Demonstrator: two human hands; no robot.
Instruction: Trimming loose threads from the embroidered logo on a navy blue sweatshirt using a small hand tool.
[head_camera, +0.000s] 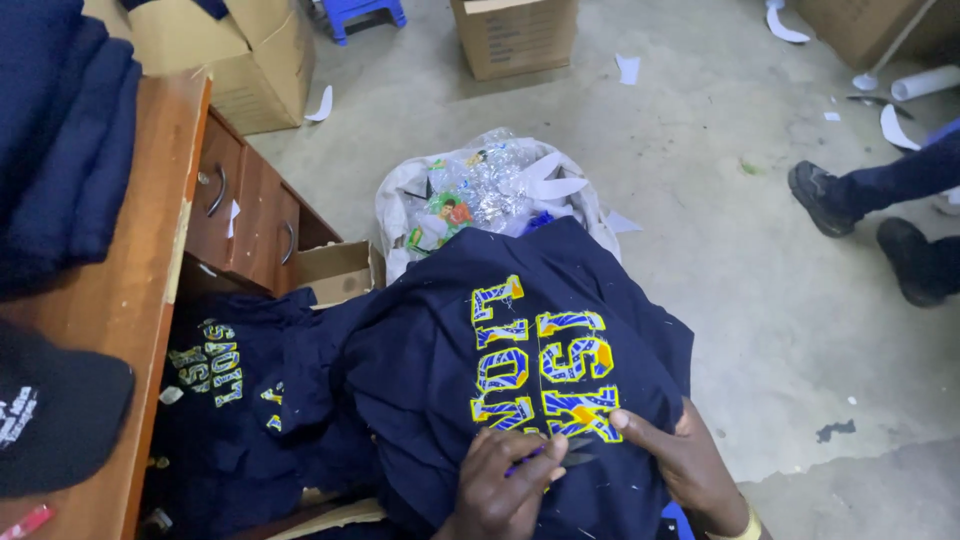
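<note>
A navy garment (450, 360) with yellow and blue embroidered letters lies across my lap. My left hand (505, 490) presses on its lower part and grips a small pair of thread snips (555, 455) with a purple handle, its tips at the embroidery's edge. My right hand (680, 460) pinches the fabric beside the lettering, thumb on the cloth. A second navy garment (225, 400) with similar lettering hangs to the left, beside the desk.
A wooden desk (120, 290) with drawers stands at left, bearing folded navy cloth (60, 140) and a black cap (55, 410). A sack of plastic waste (480, 190) sits ahead. Cardboard boxes (515, 35) and another person's feet (870, 215) are on the concrete floor.
</note>
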